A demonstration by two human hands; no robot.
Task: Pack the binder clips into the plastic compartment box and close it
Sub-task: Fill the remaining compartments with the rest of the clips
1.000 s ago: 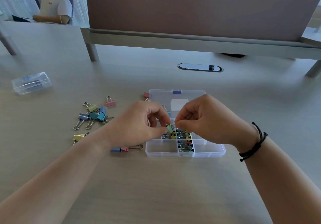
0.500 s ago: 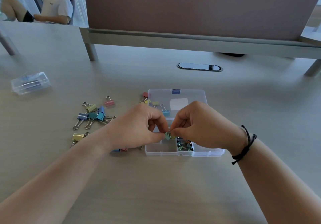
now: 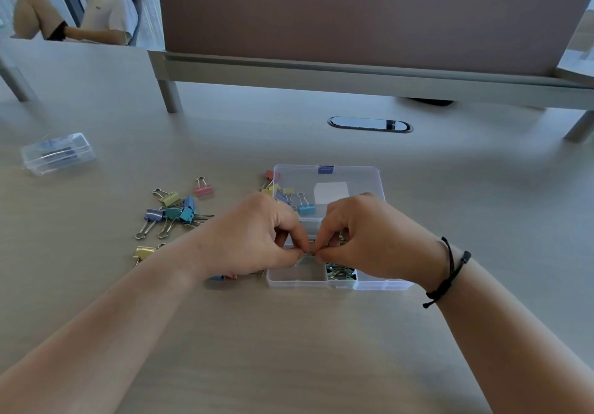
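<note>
Pinched between curled fingertips of left hand and right hand: one clip, just above the open box.

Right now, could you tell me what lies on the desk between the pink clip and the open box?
In the head view, the desk between the pink clip and the open box is bare.

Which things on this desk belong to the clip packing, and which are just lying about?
Job: compartment box, loose binder clips, clip pinched by left hand and right hand.
Lying about: small clear case, cable grommet.
</note>
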